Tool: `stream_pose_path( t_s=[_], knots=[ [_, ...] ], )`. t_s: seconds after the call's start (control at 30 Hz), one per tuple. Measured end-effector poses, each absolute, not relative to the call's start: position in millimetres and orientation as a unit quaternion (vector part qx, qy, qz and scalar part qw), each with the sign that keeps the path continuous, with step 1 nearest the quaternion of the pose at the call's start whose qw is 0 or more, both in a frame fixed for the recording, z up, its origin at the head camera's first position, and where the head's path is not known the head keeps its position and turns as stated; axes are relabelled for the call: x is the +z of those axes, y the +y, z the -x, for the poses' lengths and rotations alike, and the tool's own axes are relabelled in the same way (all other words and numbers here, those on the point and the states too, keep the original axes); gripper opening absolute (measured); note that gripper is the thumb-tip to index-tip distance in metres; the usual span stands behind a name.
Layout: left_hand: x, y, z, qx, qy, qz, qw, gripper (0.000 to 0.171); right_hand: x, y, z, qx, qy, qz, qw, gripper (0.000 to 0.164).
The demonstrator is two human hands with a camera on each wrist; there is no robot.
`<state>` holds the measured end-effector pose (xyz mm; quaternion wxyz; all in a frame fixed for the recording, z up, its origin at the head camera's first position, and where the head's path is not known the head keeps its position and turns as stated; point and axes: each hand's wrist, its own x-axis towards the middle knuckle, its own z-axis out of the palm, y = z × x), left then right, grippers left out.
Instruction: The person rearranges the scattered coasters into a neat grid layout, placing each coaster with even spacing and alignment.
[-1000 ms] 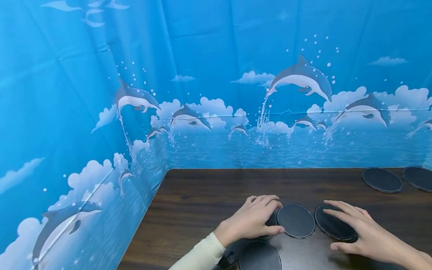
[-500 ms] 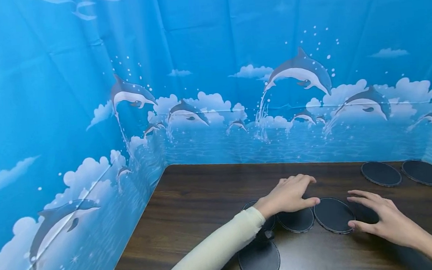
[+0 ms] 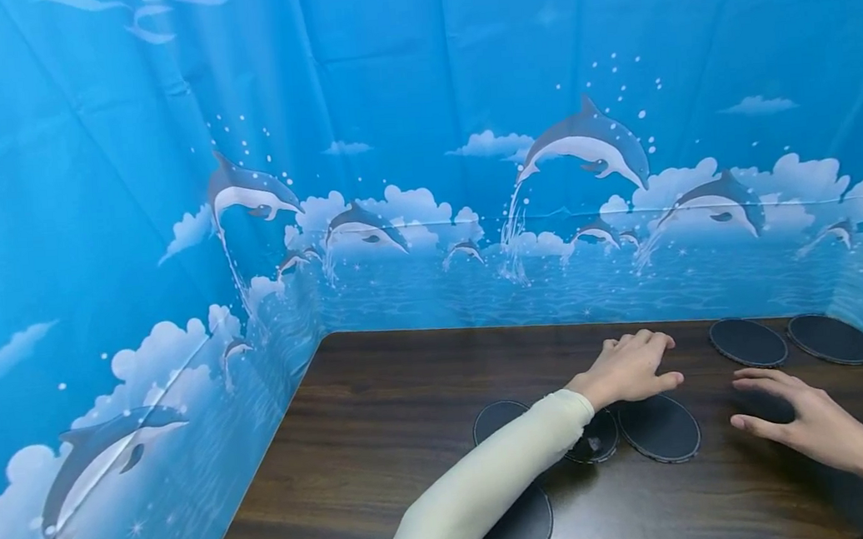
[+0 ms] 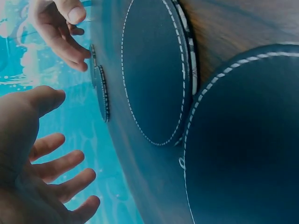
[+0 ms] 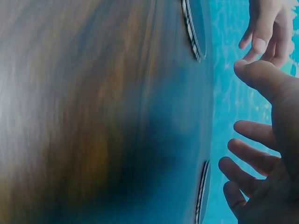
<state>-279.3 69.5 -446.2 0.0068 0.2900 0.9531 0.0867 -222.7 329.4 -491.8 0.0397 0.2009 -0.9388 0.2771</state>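
Several flat round black coasters with pale stitched edges lie on the dark wooden table. My left hand [image 3: 629,366] hovers just past one coaster [image 3: 662,433] in the head view, its fingers spread and holding nothing. Under my left wrist a neighbouring coaster [image 3: 601,440] is partly covered. The sleeved forearm hides parts of two more, a far-left coaster [image 3: 496,418] and a front coaster [image 3: 523,524]. To the right, my right hand [image 3: 813,416] is held above bare wood with loosely bent fingers, gripping nothing. Both wrist views show gaps between the fingers and the table.
At the back right two coasters lie side by side, one [image 3: 748,342] left of the other [image 3: 831,339]. A blue dolphin-print curtain [image 3: 407,137] rises behind and left of the brown table [image 3: 381,407].
My left hand has moved right from the far-left coaster, across the row. My right hand has drawn away rightward from the right-hand coaster of that row. The head view has shifted slightly.
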Motion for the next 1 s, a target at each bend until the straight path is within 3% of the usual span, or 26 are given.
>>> stream_pose_path(
  t_s=[0.57, 1.0],
  knots=[
    [-455.0, 126.7, 321.0, 0.033, 0.969, -0.245, 0.017, 0.063, -478.0, 370.6, 270.4, 0.228, -0.96, -0.161, 0.035, 0.076],
    [-477.2, 160.6, 329.0, 0.048, 0.976, -0.205, 0.058, 0.061, -488.1, 392.3, 298.2, 0.184, -0.969, -0.157, 0.049, 0.074]
  ],
)
